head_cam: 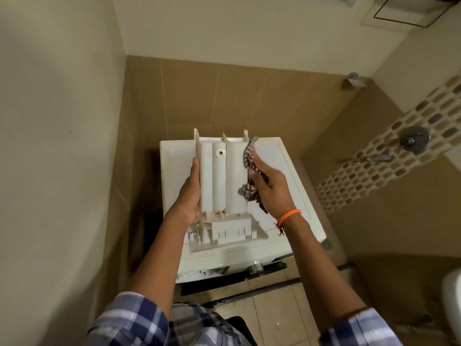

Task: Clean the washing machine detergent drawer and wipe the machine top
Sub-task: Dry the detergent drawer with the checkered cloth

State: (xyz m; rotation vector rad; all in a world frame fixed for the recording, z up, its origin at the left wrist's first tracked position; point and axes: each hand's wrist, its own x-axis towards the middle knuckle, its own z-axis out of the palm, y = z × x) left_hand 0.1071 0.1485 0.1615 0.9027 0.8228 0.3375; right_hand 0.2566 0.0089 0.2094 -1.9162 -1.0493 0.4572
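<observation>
Tan tiled wall [239, 96] fills the back of this corner, meeting a plain cream wall [55, 121] on the left. Off to the right, a mosaic band [389, 151] of oval tiles runs diagonally, and on it sit a round metal shower valve [414, 139] and, just below, a tap handle [379, 158]. Higher up, a small metal bracket [353, 79] is fixed to the tiles. Top right, a framed ceiling hatch [411, 11]. Down low, pale floor tiles [274, 318] glisten with a wet patch, a floor drain [326, 243] sits near the right wall, and something white and rounded [452, 290] peeks in at the right edge.

One drawer [222, 181], one cloth [252, 181], two hands [190, 193].
</observation>
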